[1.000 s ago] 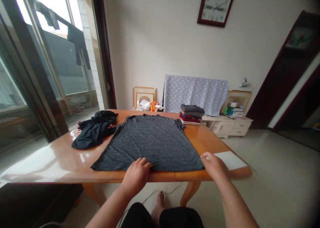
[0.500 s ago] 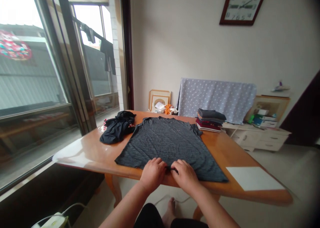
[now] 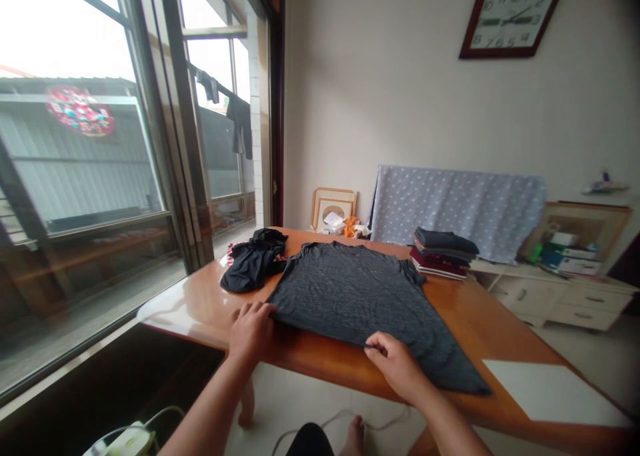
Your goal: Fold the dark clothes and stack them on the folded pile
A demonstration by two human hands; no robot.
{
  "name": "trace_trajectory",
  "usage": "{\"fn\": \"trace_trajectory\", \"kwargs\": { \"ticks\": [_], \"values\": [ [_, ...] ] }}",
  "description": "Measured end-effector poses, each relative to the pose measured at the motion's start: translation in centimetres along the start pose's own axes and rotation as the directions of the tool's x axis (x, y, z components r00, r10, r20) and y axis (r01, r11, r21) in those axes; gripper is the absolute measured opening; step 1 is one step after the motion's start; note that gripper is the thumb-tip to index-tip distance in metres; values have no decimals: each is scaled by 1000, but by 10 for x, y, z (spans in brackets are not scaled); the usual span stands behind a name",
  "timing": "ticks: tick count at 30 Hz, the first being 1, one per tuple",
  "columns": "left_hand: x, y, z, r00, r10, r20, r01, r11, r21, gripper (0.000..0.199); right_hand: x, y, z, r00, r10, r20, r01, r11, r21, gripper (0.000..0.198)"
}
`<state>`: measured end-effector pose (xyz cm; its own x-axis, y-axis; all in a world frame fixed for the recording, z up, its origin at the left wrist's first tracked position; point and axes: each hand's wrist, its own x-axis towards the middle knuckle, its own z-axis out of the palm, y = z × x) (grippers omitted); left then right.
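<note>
A dark grey T-shirt (image 3: 350, 289) lies spread on the wooden table (image 3: 320, 353), its collar at the far side and its hem towards me. My left hand (image 3: 251, 329) is closed at the left corner of the hem. Near the middle of the hem, my right hand (image 3: 393, 359) pinches the edge between thumb and fingers. The cloth looks mostly flat, with small wrinkles. The fingertips of my left hand are partly hidden behind the hand.
A crumpled black garment (image 3: 254, 263) lies on the table's left side. At the back right stands a stack of folded clothes (image 3: 444, 253). A white sheet (image 3: 553, 389) lies near the right corner. Windows (image 3: 85, 163) flank the table's left.
My left hand has moved left from the middle of the hem to its left corner. My right hand still grips the hem near the middle. The view has shifted left.
</note>
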<state>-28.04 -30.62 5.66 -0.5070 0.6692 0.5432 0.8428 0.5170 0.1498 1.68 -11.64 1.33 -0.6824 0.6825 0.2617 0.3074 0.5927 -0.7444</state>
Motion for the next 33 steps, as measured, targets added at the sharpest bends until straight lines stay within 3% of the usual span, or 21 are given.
{"fn": "trace_trajectory", "kwargs": {
  "ticks": [2,4,19,33],
  "values": [
    [5,-8,-6,991,2,-134,-3,1000,-5,28,0,-3,0,999,-13,29,14,1000,-27,20],
    [7,-13,-9,981,22,-191,-23,1000,-1,26,0,-5,0,999,-15,50,19,997,-74,19],
    [-27,-41,10,980,-148,-136,161,983,90,27,-8,-15,-7,993,-33,109,50,988,-149,21],
    [-35,-46,25,949,-303,-83,310,948,77,28,-23,-30,-17,985,-40,168,79,970,-228,22]
  ]
}}
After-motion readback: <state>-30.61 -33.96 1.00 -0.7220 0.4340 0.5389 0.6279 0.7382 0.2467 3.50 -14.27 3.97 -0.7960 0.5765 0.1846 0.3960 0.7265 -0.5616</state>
